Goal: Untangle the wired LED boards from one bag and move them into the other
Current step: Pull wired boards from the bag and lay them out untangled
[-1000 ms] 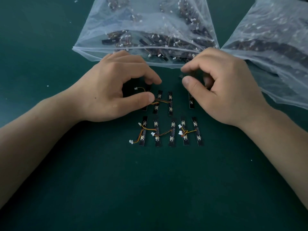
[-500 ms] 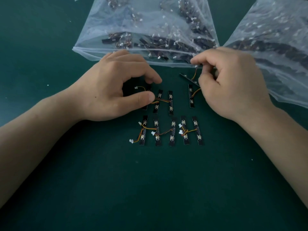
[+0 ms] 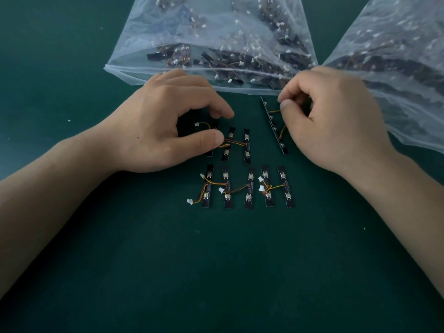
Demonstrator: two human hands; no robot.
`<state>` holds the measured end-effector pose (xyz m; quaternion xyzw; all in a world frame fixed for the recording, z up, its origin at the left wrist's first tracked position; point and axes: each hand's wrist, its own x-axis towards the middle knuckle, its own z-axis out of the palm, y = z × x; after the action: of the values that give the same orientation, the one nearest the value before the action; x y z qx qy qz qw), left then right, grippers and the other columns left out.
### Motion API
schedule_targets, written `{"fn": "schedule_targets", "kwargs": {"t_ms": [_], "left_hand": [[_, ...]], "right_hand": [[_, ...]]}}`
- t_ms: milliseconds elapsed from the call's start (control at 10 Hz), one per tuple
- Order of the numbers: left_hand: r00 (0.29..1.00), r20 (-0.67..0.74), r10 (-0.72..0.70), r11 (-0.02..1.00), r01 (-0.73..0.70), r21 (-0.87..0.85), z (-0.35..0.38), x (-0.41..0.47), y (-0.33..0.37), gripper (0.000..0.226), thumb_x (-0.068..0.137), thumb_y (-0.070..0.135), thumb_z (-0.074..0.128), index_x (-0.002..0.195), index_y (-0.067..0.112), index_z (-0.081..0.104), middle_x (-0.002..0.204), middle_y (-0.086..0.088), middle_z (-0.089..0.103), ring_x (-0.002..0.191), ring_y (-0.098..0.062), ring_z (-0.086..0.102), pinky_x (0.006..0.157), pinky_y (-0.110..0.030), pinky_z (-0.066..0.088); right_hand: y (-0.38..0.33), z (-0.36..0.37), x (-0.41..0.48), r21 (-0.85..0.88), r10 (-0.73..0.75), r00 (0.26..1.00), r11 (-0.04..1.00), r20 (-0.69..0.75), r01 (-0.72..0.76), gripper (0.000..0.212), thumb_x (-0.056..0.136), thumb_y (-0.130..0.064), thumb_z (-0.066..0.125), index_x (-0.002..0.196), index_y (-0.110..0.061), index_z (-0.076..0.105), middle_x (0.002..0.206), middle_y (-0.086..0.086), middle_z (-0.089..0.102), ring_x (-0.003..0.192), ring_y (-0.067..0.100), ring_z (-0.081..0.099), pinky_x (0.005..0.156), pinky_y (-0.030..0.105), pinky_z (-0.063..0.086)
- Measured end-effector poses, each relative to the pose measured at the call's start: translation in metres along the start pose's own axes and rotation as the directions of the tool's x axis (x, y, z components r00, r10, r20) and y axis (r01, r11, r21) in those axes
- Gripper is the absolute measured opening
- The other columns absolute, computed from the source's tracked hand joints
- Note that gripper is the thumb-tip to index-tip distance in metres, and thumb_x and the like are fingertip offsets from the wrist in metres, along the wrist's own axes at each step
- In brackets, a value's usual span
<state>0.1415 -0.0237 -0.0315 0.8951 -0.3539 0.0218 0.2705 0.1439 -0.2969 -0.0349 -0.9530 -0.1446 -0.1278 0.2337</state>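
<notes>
Two clear plastic bags hold tangled black LED boards: one bag at the top centre, another bag at the top right. Several untangled boards lie in two rows on the green mat, a front row and a back row. My left hand hovers curled over the left end of the back row, thumb tip on a board's orange wire. My right hand pinches the wire of a tilted wired board just below the centre bag's mouth.
The green mat covers the table. The centre bag's open mouth faces me, just beyond my fingers. Small white specks lie scattered on the mat at the left.
My right hand has drawn a wired board from under its fingers near the bag's mouth; the board now stands tilted in the open. My left hand has hardly moved.
</notes>
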Motion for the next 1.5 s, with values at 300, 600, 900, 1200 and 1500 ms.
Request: {"fn": "schedule_targets", "kwargs": {"t_ms": [300, 600, 900, 1200, 1500], "left_hand": [[1.000, 0.000, 0.003, 1.000, -0.003, -0.002, 0.000, 0.001, -0.001, 0.040, 0.097, 0.046, 0.059, 0.123, 0.018, 0.071, 0.110, 0.004, 0.068, 0.106, -0.024, 0.061, 0.105, -0.041, 0.042], [1.000, -0.002, 0.013, 1.000, -0.013, -0.001, 0.001, 0.000, 0.000, 0.040, 0.097, 0.044, 0.059, 0.123, 0.017, 0.071, 0.110, 0.004, 0.068, 0.106, -0.022, 0.061, 0.105, -0.037, 0.040], [1.000, -0.004, 0.001, 1.000, -0.001, -0.005, 0.001, -0.001, 0.000, 0.040, 0.097, 0.045, 0.060, 0.123, 0.018, 0.072, 0.110, 0.004, 0.067, 0.107, -0.023, 0.060, 0.106, -0.041, 0.041], [1.000, 0.003, -0.004, 1.000, 0.004, -0.008, 0.000, 0.000, 0.002, 0.041, 0.097, 0.046, 0.059, 0.124, 0.018, 0.071, 0.111, 0.003, 0.068, 0.106, -0.023, 0.060, 0.105, -0.041, 0.042], [1.000, 0.008, -0.011, 1.000, 0.012, -0.011, -0.001, -0.001, 0.000, 0.041, 0.097, 0.048, 0.059, 0.124, 0.020, 0.071, 0.112, 0.004, 0.068, 0.107, -0.023, 0.060, 0.104, -0.048, 0.042]], "right_hand": [[-0.001, -0.001, -0.001, 0.027, 0.003, 1.000, 1.000, 0.010, -0.003, 0.018, 0.089, -0.014, 0.056, 0.099, -0.018, 0.070, 0.093, -0.005, 0.059, 0.076, 0.013, 0.055, 0.070, 0.035, 0.050], [-0.002, 0.001, -0.002, -0.031, -0.040, 0.999, 0.999, -0.002, 0.040, 0.012, 0.095, -0.018, 0.053, 0.090, -0.020, 0.063, 0.094, -0.008, 0.053, 0.082, 0.017, 0.053, 0.069, 0.035, 0.044], [-0.001, -0.006, -0.004, 0.087, -0.299, 0.953, 0.949, -0.058, 0.303, 0.006, 0.085, -0.011, 0.055, 0.084, -0.011, 0.062, 0.079, -0.006, 0.052, 0.066, 0.016, 0.044, 0.058, 0.037, 0.041], [0.007, -0.003, -0.003, 0.166, -0.357, 0.934, 0.919, -0.029, 0.357, 0.009, 0.087, -0.004, 0.062, 0.089, -0.010, 0.068, 0.078, -0.015, 0.054, 0.065, 0.013, 0.049, 0.063, 0.029, 0.044], [0.022, -0.016, -0.006, 0.171, -0.281, 0.959, 0.947, 0.036, 0.271, 0.011, 0.091, -0.012, 0.060, 0.098, -0.011, 0.068, 0.075, -0.001, 0.060, 0.065, 0.007, 0.052, 0.062, 0.023, 0.038]]}}
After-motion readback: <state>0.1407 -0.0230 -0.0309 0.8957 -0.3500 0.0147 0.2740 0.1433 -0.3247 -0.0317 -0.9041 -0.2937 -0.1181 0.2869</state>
